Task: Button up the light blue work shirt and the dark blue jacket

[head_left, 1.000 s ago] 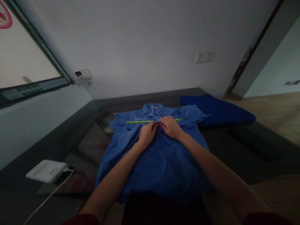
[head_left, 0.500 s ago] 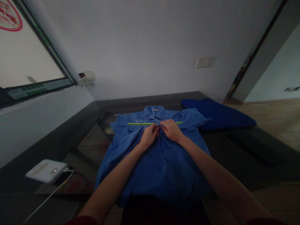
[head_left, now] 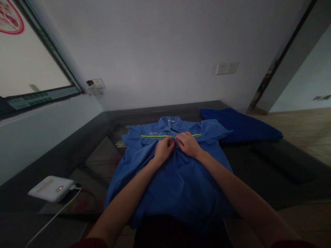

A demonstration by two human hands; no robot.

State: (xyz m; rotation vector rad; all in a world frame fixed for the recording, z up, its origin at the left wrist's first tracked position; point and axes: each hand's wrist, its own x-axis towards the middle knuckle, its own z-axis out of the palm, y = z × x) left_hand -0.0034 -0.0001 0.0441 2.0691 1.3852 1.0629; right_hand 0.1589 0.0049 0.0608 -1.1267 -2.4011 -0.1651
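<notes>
A blue short-sleeved work shirt (head_left: 181,179) lies front side up across the middle of the dark table (head_left: 240,165), its collar (head_left: 168,123) toward the back edge and its lower part hanging over the near edge, in front of the person. A yellow-green stripe (head_left: 152,136) crosses the chest, with pale lettering (head_left: 155,133) just above it on the left side.

Both hands meet at the centre front of the shirt, close to the stripe. The left hand (head_left: 164,148) has its thumb and fingers pinched narrow on the cloth; the right hand (head_left: 190,144), just beside it, also grips the front with bent fingers. The cloth puckers below the two, and exactly what lies between the fingertips is too small to make out. Both forearms reach in over the near edge, above the lower part of the shirt.

A darker blue cloth item (head_left: 243,125) lies toward the back right corner, near the shirt's sleeve. A flat black object (head_left: 281,162) rests nearer the right edge. Toward the near left corner sits a white box-shaped device (head_left: 50,188), a white cable (head_left: 55,215) plugged into it and trailing past the near edge.
</notes>
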